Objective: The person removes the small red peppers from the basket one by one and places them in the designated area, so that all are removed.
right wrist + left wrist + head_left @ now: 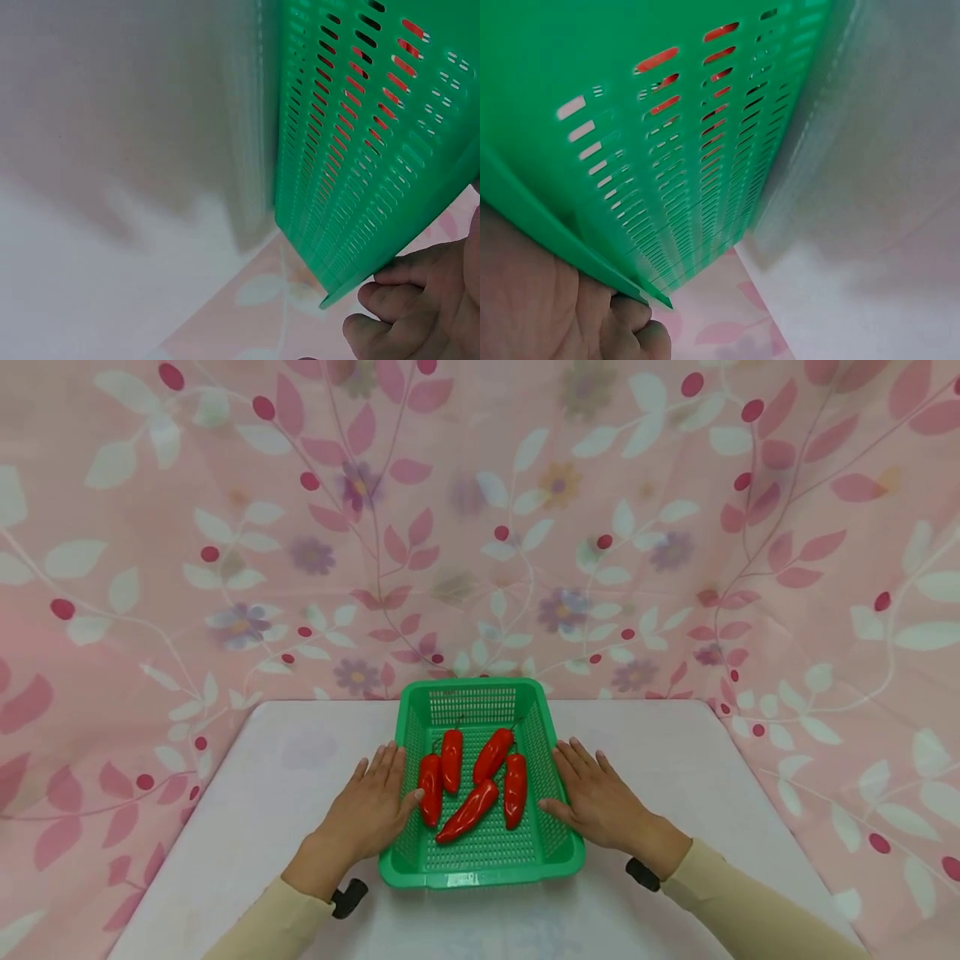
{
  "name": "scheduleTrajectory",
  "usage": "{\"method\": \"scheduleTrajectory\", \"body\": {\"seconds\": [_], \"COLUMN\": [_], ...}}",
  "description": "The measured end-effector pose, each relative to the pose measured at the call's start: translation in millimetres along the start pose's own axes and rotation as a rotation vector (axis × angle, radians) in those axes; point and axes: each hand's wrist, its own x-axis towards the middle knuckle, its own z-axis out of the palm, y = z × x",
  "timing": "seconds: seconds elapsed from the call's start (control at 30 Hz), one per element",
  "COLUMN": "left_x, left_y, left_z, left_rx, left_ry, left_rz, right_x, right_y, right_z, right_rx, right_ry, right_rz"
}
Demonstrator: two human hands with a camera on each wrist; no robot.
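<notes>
Lays left hand (371, 810) flat along the left rim of a green basket (525, 873), with fingers nearly straight, pointing away, and with thumb over the inner side. Lays right hand (606, 800) in similar manner at the right rim, also with fingers extended. Has both hands relaxed, not clenched, touching the basket from its two sides. Wears pale sleeves (262, 927) and, under each wrist, a black device (349, 898).

Sits before a white table (637, 735), seen with a straight far edge. Is closed in, behind and at both sides, by pink cloth (457, 460), printed with white and pink leaves, dark red berries, purple flowers and a little yellow. Casts soft shadows on the table, visible in the right wrist view.

On the near rim of the basket, carries a small pale mark (462, 878), perhaps letters; cannot be read with certainty at this size.

At the middle of the table, between the hands, holds inside the basket five red peppers (468, 812), glossy: two lying at left, two at right, one slanting in front, between the pairs. Shows some red also through the slots in the basket's walls, in both wrist views.
</notes>
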Motion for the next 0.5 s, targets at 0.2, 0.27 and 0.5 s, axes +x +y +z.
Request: {"method": "scheduleTrajectory", "body": {"seconds": [0.2, 0.27, 0.5], "left_x": [0.2, 0.2, 0.2], "left_y": [1.0, 1.5, 1.4], "left_z": [1.5, 1.1, 2.4], "left_rx": [-0.006, -0.009, -0.028], "left_ry": [0.006, 0.006, -0.002], "left_rz": [-0.003, -0.004, -0.019], "right_x": [8.2, 14.0, 47.6], "right_y": [4, 6, 0], "right_z": [-6, -9, -21], "right_rx": [0.023, 0.036, 0.104], "right_ry": [0.046, 0.07, 0.11], "right_rz": [-0.025, -0.034, -0.009]}}
